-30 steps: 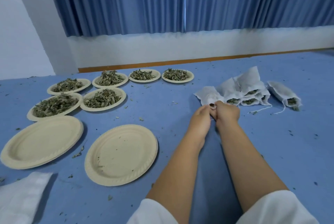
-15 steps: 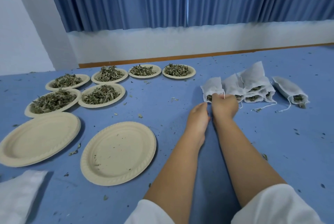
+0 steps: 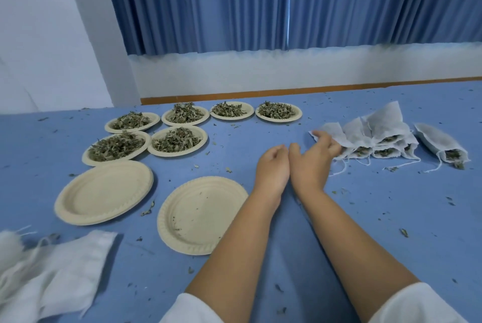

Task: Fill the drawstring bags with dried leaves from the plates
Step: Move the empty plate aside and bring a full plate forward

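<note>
Several white drawstring bags filled with dried leaves (image 3: 375, 137) lie in a pile at the right of the blue table, with one more filled bag (image 3: 440, 145) apart to their right. My right hand (image 3: 313, 158) rests with spread fingers on the leftmost bag (image 3: 331, 133) of the pile. My left hand (image 3: 272, 166) hovers beside it, fingers loosely curled and holding nothing. Several paper plates heaped with dried leaves (image 3: 177, 140) stand at the far left. Two bare paper plates (image 3: 104, 192) (image 3: 200, 214) sit nearer to me.
A heap of unfilled white bags (image 3: 52, 270) with strings lies at the near left corner. Leaf crumbs are scattered over the blue table (image 3: 391, 218). A blue curtain and a white wall stand behind the table's far edge.
Both hands have let go of the bag's string. My right hand has opened and spread over the leftmost bag, while my left hand has drawn back a little from the pile.
</note>
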`<state>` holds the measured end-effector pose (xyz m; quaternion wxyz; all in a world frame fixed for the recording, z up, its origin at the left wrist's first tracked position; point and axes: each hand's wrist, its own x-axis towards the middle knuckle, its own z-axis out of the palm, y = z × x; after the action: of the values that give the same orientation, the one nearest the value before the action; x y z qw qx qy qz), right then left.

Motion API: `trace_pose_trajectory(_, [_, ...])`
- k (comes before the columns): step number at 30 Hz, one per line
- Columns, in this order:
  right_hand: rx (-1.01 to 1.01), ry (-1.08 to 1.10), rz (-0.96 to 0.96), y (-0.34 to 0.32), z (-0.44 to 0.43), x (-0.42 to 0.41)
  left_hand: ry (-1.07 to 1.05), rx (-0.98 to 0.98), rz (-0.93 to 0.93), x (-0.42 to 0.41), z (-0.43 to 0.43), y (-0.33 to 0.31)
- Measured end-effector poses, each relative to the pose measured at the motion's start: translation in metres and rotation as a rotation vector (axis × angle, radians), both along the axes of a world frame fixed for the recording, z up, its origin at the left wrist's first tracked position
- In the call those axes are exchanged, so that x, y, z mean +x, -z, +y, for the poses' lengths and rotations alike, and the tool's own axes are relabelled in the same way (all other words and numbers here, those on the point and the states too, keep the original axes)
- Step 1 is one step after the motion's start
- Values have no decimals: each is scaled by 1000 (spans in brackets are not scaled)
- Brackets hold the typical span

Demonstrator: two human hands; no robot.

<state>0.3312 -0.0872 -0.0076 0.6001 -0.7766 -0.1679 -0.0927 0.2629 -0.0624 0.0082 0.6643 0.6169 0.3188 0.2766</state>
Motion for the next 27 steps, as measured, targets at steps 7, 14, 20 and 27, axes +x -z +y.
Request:
trace_pose_trajectory(7, [-329, -391, -98, 9, 21, -49, -121, 427, 193, -72, 40, 3])
trace_pose_trajectory(14, [-687, -569, -61, 11, 24, -70, -266, 702, 492, -146, 74, 16])
trace_pose_trajectory(20, [-647, -669, -8, 6, 25, -75, -295, 763, 575, -175, 78, 19])
trace_pose_trajectory(27, [-470, -577, 10, -2, 29, -78, -436, 631, 462, -192, 86, 8])
